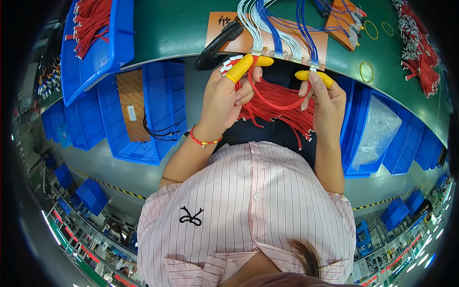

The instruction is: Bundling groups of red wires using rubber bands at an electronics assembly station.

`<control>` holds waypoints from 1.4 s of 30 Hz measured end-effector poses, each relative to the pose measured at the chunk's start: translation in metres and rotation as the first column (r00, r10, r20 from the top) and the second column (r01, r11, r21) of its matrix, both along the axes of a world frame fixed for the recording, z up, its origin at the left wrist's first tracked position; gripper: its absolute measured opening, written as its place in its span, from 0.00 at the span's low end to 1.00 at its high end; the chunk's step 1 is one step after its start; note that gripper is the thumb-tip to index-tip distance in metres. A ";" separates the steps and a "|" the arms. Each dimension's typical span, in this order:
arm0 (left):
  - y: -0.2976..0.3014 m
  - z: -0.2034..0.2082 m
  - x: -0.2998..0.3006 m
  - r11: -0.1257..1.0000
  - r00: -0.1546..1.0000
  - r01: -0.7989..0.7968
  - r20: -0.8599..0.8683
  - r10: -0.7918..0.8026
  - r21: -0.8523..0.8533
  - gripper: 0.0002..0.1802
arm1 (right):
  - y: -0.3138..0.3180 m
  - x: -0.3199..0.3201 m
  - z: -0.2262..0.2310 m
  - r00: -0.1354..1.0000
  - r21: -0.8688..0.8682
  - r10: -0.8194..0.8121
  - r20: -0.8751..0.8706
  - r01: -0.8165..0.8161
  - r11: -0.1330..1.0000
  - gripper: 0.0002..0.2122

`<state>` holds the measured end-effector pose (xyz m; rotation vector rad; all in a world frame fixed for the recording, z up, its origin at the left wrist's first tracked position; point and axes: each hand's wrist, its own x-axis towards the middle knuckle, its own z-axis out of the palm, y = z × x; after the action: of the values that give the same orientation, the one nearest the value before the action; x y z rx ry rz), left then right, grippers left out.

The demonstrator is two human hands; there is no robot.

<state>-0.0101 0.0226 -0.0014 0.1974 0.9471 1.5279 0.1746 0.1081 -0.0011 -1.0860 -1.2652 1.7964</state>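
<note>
Two hands work near the upper middle of the frame, yellow cots on some of their fingertips. The left hand [223, 100] is closed in a pinch on a red cable [283, 108], with several white-tipped red ends poking out beside its fingers. The right hand [330, 98] pinches what looks like the cable's other end, just under the blue cables [302, 28], and the length between sags in a loop. I'd judge this piece partway done: both ends are up by the row of connectors [278, 55], though from here I can't tell whether either is seated. Plenty seems left: a thick red bundle [299, 122] lies below the hands, and more red cables [91, 24] fill the blue bin [123, 38] at upper left.
</note>
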 end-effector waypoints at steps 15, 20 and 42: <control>-0.014 -0.011 -0.003 1.000 1.000 -0.001 0.028 0.002 -0.027 0.18 | 0.003 0.000 0.002 0.999 -0.077 -0.033 -0.029 0.031 0.997 0.12; -0.015 -0.012 -0.003 1.000 0.999 0.000 0.050 0.000 -0.009 0.19 | 0.002 -0.001 0.003 0.995 -0.125 -0.059 -0.079 0.049 0.991 0.12; -0.010 -0.010 0.001 0.996 0.997 0.055 -0.048 -0.052 0.063 0.19 | 0.004 0.000 -0.008 0.955 -0.283 -0.093 -0.281 0.010 0.959 0.13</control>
<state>-0.0092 0.0125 -0.0113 0.3031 0.9230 1.5108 0.1747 0.1121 -0.0093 -0.9448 -0.8176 2.0496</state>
